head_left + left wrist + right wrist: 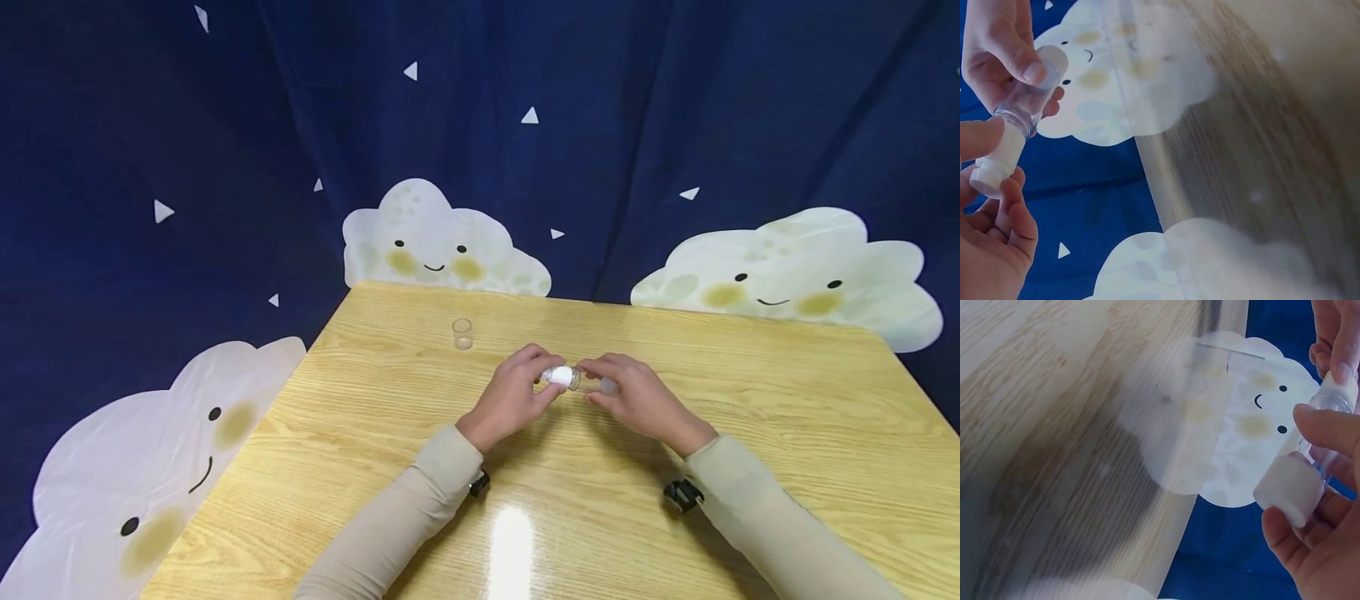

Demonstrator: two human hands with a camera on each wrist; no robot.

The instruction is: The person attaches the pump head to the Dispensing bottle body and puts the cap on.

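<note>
A small clear bottle with a white neck piece (560, 377) is held sideways between both hands above the table. My left hand (516, 390) pinches the white piece between thumb and fingers. In the left wrist view, the white pump-like top (1002, 153) meets the clear body (1027, 100) at a ringed neck. Around the clear body curl the thumb and fingers of my right hand (639, 397). The bottle's whitish base (1290, 489) faces the right wrist camera. Fingers cover part of the bottle, and whether the two parts are fully joined I cannot tell.
Farther back and left of the hands, a small clear cup-shaped cap (462, 335) stands on the wooden table (360, 400). A dark blue curtain (480, 125) with clouds and white triangles hangs behind the table's far and left edges.
</note>
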